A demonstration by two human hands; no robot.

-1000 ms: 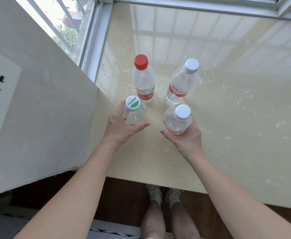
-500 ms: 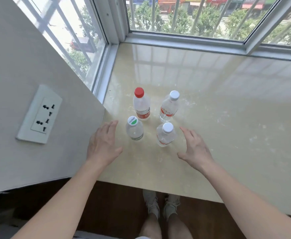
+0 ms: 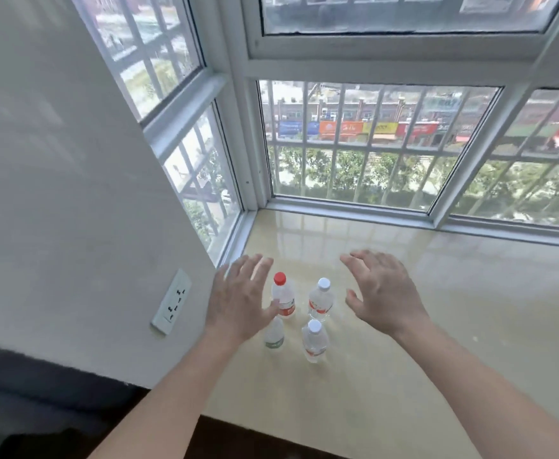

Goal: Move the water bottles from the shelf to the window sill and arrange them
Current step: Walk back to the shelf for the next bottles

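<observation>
Several clear water bottles stand upright in a tight square on the cream window sill (image 3: 420, 326). At the back are a red-capped bottle (image 3: 283, 298) and a white-capped bottle (image 3: 320, 299). In front stand a green-labelled bottle (image 3: 275, 336), its cap hidden behind my left hand, and another white-capped bottle (image 3: 314, 341). My left hand (image 3: 240, 299) hovers above the left pair with fingers spread, holding nothing. My right hand (image 3: 384, 293) hovers to the right of the bottles, fingers also spread and empty.
A white wall (image 3: 73, 193) with a power socket (image 3: 172, 301) borders the sill on the left. Barred windows (image 3: 354, 160) close it off at the back and left. The sill's front edge drops to a dark floor (image 3: 255, 442).
Both hands let go of the front bottles, drew apart and rose with fingers spread. The view tilted up and back, so more window shows. The bottles stayed put.
</observation>
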